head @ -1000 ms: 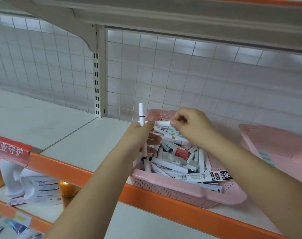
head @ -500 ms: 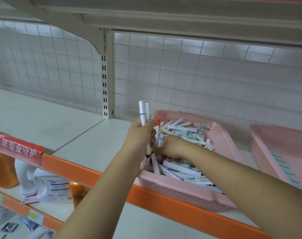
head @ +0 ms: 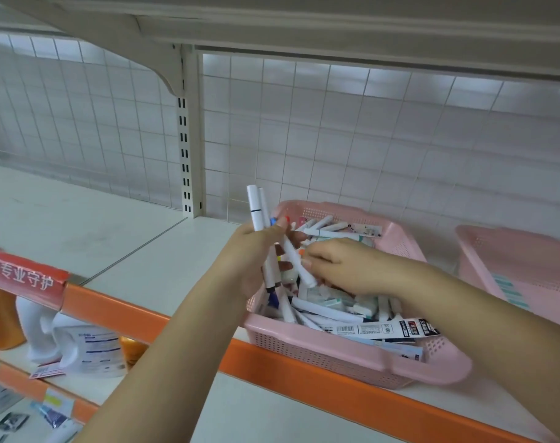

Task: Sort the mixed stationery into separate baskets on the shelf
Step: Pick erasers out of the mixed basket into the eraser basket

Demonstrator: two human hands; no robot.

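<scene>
A pink basket (head: 342,353) on the white shelf holds a jumble of white markers, erasers and packaged stationery. My left hand (head: 253,254) grips a bunch of white markers (head: 256,209) upright over the basket's left edge. My right hand (head: 346,263) reaches in from the right and pinches one white marker (head: 296,260) that slants against the bunch. A second pink basket (head: 528,260) stands to the right, with a striped teal strip inside.
The shelf (head: 80,225) stretches bare to the left, with an orange front rail (head: 138,314) and a red label (head: 23,276). A wire grid backs the shelf and another shelf hangs above. Bottles (head: 80,350) sit on the lower shelf.
My right hand came down from the basket's far side toward my left hand and now holds a marker against the bunch. The bunch in my left hand has grown.
</scene>
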